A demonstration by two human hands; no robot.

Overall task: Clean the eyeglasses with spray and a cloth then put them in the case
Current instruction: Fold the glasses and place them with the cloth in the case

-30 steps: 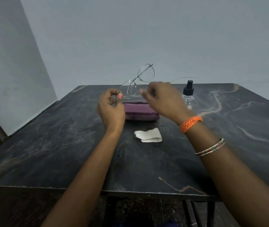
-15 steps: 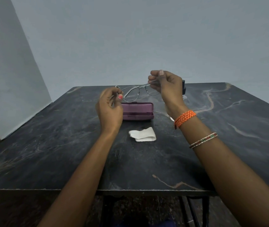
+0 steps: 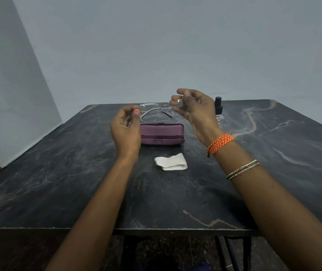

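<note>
Metal-rimmed glasses [image 3: 161, 112] held up in the air over the purple case [image 3: 162, 136], lenses facing the camera, roughly level. Left hand [image 3: 125, 131] at the left end of the frame, fingers curled, thumb with pink nail at the rim; looks like a pinch on the left temple hinge but exact contact is hard to see. Right hand [image 3: 196, 110] at the right lens, thumb and fingertips pinching the right rim, other fingers loosely spread above. Case shut, lying flat on the dark marble surface [image 3: 58, 182], just behind the hands' wrists line. White folded cloth [image 3: 171, 162] on the surface just in front of the case, touching nothing. Spray bottle [image 3: 218, 112] with black cap stands upright behind the right hand, partly hidden by it, to the right of the case. Orange woven band [image 3: 219, 143] on the right wrist, beaded bangle [image 3: 242, 169] further up the forearm. Grey wall [image 3: 156, 45] behind
</note>
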